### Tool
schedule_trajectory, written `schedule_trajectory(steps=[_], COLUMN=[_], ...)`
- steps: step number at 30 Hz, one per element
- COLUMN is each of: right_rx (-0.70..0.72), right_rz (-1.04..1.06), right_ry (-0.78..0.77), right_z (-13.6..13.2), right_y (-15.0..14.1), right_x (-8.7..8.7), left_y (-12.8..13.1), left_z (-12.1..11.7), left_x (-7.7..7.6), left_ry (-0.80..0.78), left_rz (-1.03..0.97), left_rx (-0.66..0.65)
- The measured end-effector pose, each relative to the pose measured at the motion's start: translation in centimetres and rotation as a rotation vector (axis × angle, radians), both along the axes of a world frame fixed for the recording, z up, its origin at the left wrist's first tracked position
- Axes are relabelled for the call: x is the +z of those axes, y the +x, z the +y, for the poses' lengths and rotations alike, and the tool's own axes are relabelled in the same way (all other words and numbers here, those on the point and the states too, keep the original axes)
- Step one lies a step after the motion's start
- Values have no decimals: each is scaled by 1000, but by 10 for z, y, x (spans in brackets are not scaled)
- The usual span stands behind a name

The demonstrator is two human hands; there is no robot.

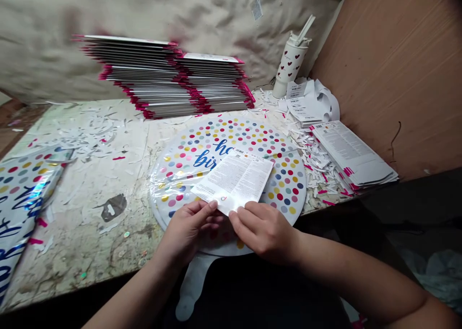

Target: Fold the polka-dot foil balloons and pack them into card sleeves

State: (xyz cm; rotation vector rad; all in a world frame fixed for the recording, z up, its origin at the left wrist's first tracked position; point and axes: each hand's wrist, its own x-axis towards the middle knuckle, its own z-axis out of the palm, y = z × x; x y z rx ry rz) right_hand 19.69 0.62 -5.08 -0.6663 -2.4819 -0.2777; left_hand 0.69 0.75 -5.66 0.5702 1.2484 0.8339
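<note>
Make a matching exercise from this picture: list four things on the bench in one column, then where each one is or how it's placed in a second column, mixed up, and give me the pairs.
Things:
1. White printed rectangular leaflet
2. White tumbler with red hearts
3. Stack of flat grey packets with pink edges
4. Round polka-dot foil balloon

Places:
A. Lying on the bench, beneath the hands
B. Held between the left hand and right hand
C. Upright beside the brown wooden panel
D. Piled against the beige cloth

Pairs: 1-B, 2-C, 3-D, 4-A

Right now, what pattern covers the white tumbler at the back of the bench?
The white tumbler has red hearts, best seen in the head view.
</note>
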Motion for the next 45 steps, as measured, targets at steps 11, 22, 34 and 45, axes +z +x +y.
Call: schedule_trajectory(steps=[11,22,34,45], right_rx=[-243,-136,-199,9], right_rz=[333,576,409,1227], right_ry=[-590,-1325,-580,-1008], right_z=[5,29,48,102], right_y=[-11,12,65,18], right_x=[5,10,76,33], left_y=[23,25,2,-66], left_z=[-12,-10,17,100], left_x=[-6,-3,70,100], left_ry=[149,452,1433,1511], left_rz=[-125,139,956,1279], left_rx=[101,116,-335,300])
